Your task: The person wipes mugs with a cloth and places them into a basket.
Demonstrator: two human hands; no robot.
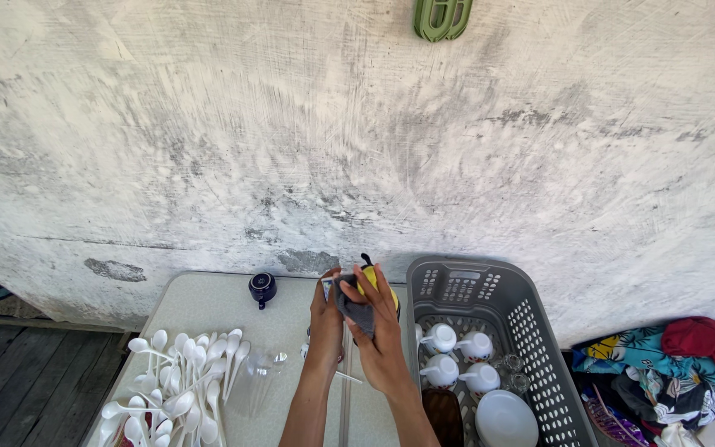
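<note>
My left hand (325, 319) and my right hand (382, 327) are raised together over the grey table (208, 306), near its far edge. Between them is a yellow cup-like object (371, 277) with a dark handle, wrapped partly in a grey cloth (355, 310). The right hand presses the cloth against the yellow object while the left hand grips it from the left side. A small label shows at the left hand's fingertips.
Several white plastic spoons (177, 381) lie on the table's left. A dark blue cup (262, 288) and clear glasses (262, 372) stand nearby. A grey perforated basket (531, 348) at right holds white cups (442, 338) and a white plate (505, 418). Colourful clothes (680, 364) lie far right.
</note>
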